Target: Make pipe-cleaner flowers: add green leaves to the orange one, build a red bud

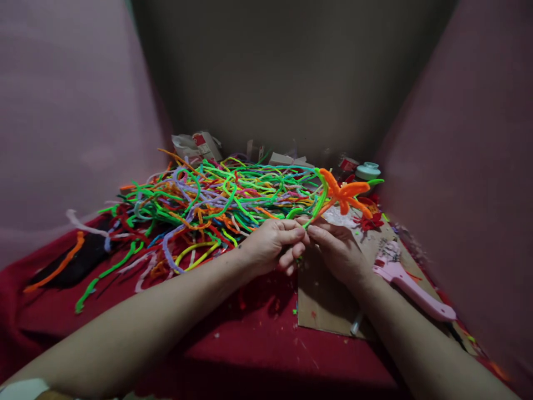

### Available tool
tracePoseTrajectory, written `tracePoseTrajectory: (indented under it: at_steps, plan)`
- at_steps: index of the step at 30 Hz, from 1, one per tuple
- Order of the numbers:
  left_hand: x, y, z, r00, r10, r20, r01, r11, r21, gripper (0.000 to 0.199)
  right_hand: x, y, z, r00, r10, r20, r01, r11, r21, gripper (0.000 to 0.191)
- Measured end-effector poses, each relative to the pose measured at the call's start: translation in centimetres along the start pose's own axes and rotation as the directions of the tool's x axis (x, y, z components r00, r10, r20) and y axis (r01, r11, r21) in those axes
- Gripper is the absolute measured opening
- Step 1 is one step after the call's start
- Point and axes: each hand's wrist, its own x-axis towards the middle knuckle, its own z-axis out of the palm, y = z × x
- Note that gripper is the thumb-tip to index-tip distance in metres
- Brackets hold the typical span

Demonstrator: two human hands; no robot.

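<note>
Between my two hands is a pipe-cleaner flower [343,194] with orange petals, green leaves and a green stem. My left hand [285,241] pinches the lower stem between thumb and fingers. Close beside it, my right hand [333,241] also has its thumb and fingers closed on the stem, just below the petals. The flower tilts up and to the right. Behind the hands lies a large tangled heap of pipe cleaners [225,194] in green, orange, purple, red and yellow. The right fingertips are partly hidden by the thumb.
A cardboard sheet [320,305] lies under my right hand on the red tablecloth [250,344]. To the right is a pink glue gun [412,283]. Red pipe-cleaner pieces [370,221] and a pale teal jar [368,170] sit behind it. A dark object [75,258] lies at left.
</note>
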Motion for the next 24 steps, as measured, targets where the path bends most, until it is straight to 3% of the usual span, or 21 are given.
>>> tracePoseTrajectory:
  at_steps: [5, 9, 11, 14, 18, 24]
  plan:
    - [0.2, -0.3, -0.6, 0.979, -0.063, 0.196, 0.105, 0.971, -0.213, 0.014, 0.0, 0.2, 0.0, 1.0, 0.011, 0.013, -0.012, 0.999, 0.039, 0.019]
    - [0.4, -0.6, -1.1, 0.959, -0.062, 0.278, 0.12, 0.973, -0.197, 0.017, 0.0, 0.4, -0.1, 0.999, 0.019, 0.051, -0.025, 0.994, 0.106, 0.018]
    - [0.5, -0.7, -1.0, 0.972, -0.042, 0.23, 0.067, 0.992, -0.104, 0.02, 0.1, 0.6, -0.2, 1.0, 0.027, 0.016, -0.029, 0.991, 0.129, 0.017]
    - [0.6, -0.6, -0.5, 0.997, 0.049, 0.055, -0.056, 0.988, 0.143, 0.02, 0.2, 1.0, -0.3, 0.996, 0.056, -0.072, -0.05, 0.995, 0.084, 0.018]
    - [0.4, -0.3, 0.1, 0.964, 0.183, -0.192, -0.11, 0.935, 0.338, 0.005, 0.2, 1.1, -0.1, 0.985, 0.092, -0.145, -0.097, 0.995, -0.026, 0.017]
    - [0.2, -0.4, 0.2, 0.958, 0.194, -0.21, -0.113, 0.932, 0.345, 0.015, 0.1, 0.7, 0.1, 0.979, 0.094, -0.181, -0.107, 0.992, -0.064, 0.016]
